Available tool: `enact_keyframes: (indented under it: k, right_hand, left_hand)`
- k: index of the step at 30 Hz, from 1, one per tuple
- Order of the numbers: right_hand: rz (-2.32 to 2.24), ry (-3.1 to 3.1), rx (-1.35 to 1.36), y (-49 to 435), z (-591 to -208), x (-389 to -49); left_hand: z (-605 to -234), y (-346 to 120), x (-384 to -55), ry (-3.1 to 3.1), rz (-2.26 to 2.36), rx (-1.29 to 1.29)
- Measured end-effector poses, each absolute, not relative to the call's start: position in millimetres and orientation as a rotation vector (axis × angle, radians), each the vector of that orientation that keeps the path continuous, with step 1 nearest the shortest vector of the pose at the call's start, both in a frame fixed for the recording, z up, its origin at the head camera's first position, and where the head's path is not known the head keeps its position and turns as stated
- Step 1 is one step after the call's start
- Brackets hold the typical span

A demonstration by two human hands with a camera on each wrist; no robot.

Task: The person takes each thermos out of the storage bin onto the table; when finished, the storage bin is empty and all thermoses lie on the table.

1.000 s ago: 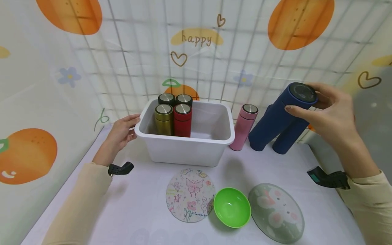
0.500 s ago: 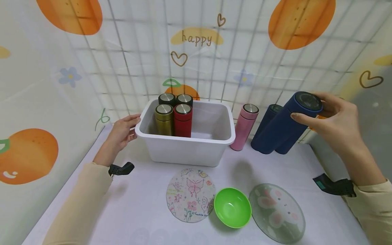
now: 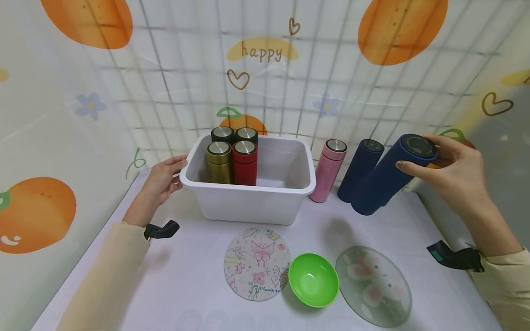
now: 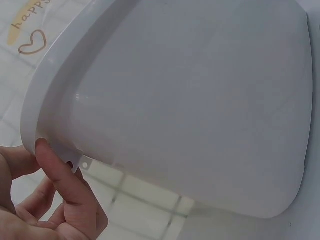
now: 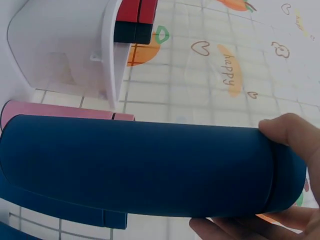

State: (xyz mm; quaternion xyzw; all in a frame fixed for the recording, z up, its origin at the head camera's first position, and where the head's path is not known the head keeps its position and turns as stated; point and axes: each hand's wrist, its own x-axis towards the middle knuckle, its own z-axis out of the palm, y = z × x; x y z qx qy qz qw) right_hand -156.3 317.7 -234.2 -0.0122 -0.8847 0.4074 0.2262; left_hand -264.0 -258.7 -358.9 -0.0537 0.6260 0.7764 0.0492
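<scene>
My right hand (image 3: 459, 172) grips a dark blue thermos flask (image 3: 383, 181) near its lid, thumb on the near side and fingers behind. The flask leans with its lid to the upper right, its base close over the table. Behind it another blue flask (image 3: 359, 170) stands beside a pink flask (image 3: 328, 171), and the lower end of a third blue one peeks out. At the left, my left hand (image 3: 159, 181) holds the rim of a white plastic tub (image 3: 248, 202), fingertips at the lip (image 4: 42, 120). Inside stand a gold flask (image 3: 220, 168), a red flask (image 3: 245, 168) and two black-topped flasks.
In front of the tub lie a round butterfly-patterned mat (image 3: 256, 266), a bright green bowl (image 3: 313, 280) and a greenish round mat (image 3: 372, 287) with a rabbit picture. A wire grid behind an orange-printed curtain (image 3: 265, 92) closes off the back.
My right hand has lowered the blue flask and shifted it a little to the right, uncovering the blue flask beside the pink one. The left hand stays on the tub rim.
</scene>
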Motion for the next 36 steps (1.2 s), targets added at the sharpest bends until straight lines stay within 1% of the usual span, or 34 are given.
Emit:
enact_keyframes:
  k: [8,16,23,36]
  right_hand:
    - [1.156,-2.423,-0.044,327.9,-243.6,-155.6]
    - [1.172,-2.428,-0.111,340.3,-253.4,-152.7]
    - [1.11,-2.463,-0.15,349.6,-262.0,-151.5]
    - [1.163,-2.451,-0.196,365.5,-269.2,-153.9]
  left_hand:
    - [-360.2,-259.8,-264.3,1.87,2.39,-0.151]
    - [-360.8,-259.2,-264.4,1.844,2.415,-0.145]
    - [-360.4,-259.8,-264.0,1.84,2.419,-0.151]
    - [-360.2,-258.8,-264.4,1.803,2.446,-0.147]
